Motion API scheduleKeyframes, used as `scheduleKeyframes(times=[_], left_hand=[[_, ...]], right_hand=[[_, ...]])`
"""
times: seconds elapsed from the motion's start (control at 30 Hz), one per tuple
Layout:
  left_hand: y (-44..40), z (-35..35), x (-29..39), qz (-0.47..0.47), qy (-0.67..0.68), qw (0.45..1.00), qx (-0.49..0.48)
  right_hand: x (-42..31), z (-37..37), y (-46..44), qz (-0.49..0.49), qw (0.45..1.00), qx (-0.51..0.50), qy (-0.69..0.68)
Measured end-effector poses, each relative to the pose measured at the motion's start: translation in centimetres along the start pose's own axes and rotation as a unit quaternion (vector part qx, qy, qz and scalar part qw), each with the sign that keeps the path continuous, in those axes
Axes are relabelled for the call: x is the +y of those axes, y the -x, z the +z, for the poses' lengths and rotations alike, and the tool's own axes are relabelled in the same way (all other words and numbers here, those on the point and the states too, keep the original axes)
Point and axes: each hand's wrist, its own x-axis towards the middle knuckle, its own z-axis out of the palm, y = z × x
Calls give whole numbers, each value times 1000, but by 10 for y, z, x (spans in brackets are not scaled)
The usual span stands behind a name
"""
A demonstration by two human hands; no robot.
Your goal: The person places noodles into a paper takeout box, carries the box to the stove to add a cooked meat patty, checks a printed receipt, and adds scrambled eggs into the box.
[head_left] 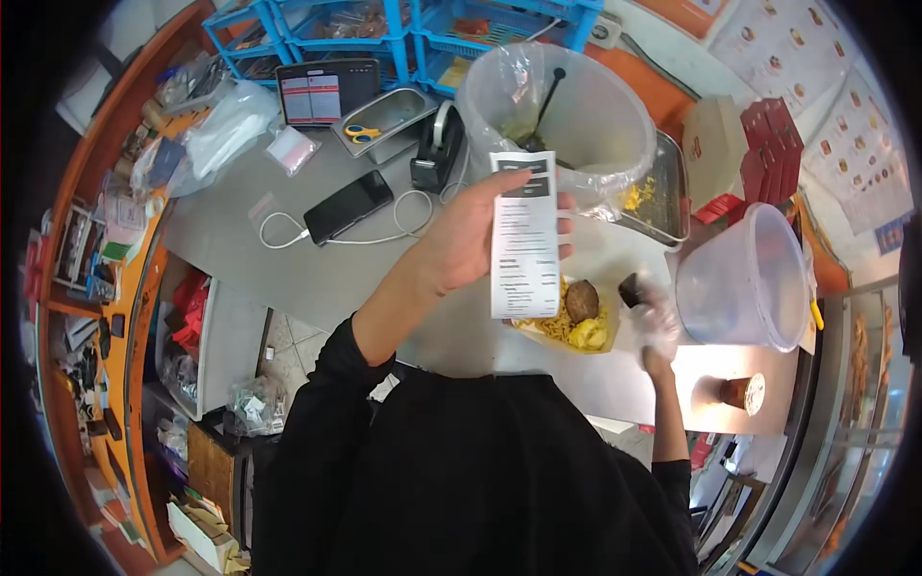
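My left hand point(459, 235) grips a long printed receipt point(524, 278), held upright in front of me with the thumb across its top. Behind the receipt's lower end is an open food box point(547, 341) with noodle-like strands, a round brown piece point(581, 300) and a yellow lump point(588, 334); the receipt covers part of it. Just right of the box, my right hand point(657, 322) wears a clear plastic glove and is blurred. Its fingers appear closed on a small black object point(632, 290) whose kind I cannot make out.
A lined clear bucket point(600, 106) stands behind the receipt, beside a metal tray point(672, 206). At right are an empty-looking plastic tub point(740, 278) and a cup point(744, 393). A phone point(348, 206) with a white cable, a tape dispenser point(437, 149) and a tablet point(327, 93) occupy the left.
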Motion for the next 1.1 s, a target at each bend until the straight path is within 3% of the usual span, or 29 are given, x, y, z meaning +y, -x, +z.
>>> scheduleKeyframes(times=[0.07,0.2,0.23,0.33,0.37,0.47,0.53,0.67,0.77,0.93,1.0,1.1], left_hand=[[-2,9,3,-2,-6,1000,-17],[-9,21,10,3,-10,999,-46],[-11,23,11,5,-12,999,-48],[-18,27,16,9,-11,998,-67],[-19,28,18,4,2,998,-68],[-22,30,24,7,13,998,-65],[-24,29,27,17,12,998,-57],[-27,28,30,30,1,999,-42],[-31,26,29,29,2,999,-37],[-39,23,24,13,8,999,-34],[-41,23,22,8,9,999,-32],[-44,22,21,6,7,999,-33]], right_hand=[[-22,-14,-17,121,970,39,-209],[-58,-36,-71,28,949,144,-280],[-62,-46,-84,37,971,139,-193],[-59,-58,-125,103,973,124,-163],[-38,-66,-144,131,985,93,-64],[-27,-53,-166,164,985,53,10],[26,-51,-181,107,994,27,-24],[35,-46,-185,185,980,-32,-58],[72,-48,-188,70,994,-63,-62],[60,-63,-187,81,992,-89,26],[49,-80,-186,52,997,-46,41],[-27,-96,-163,-81,986,124,75]])
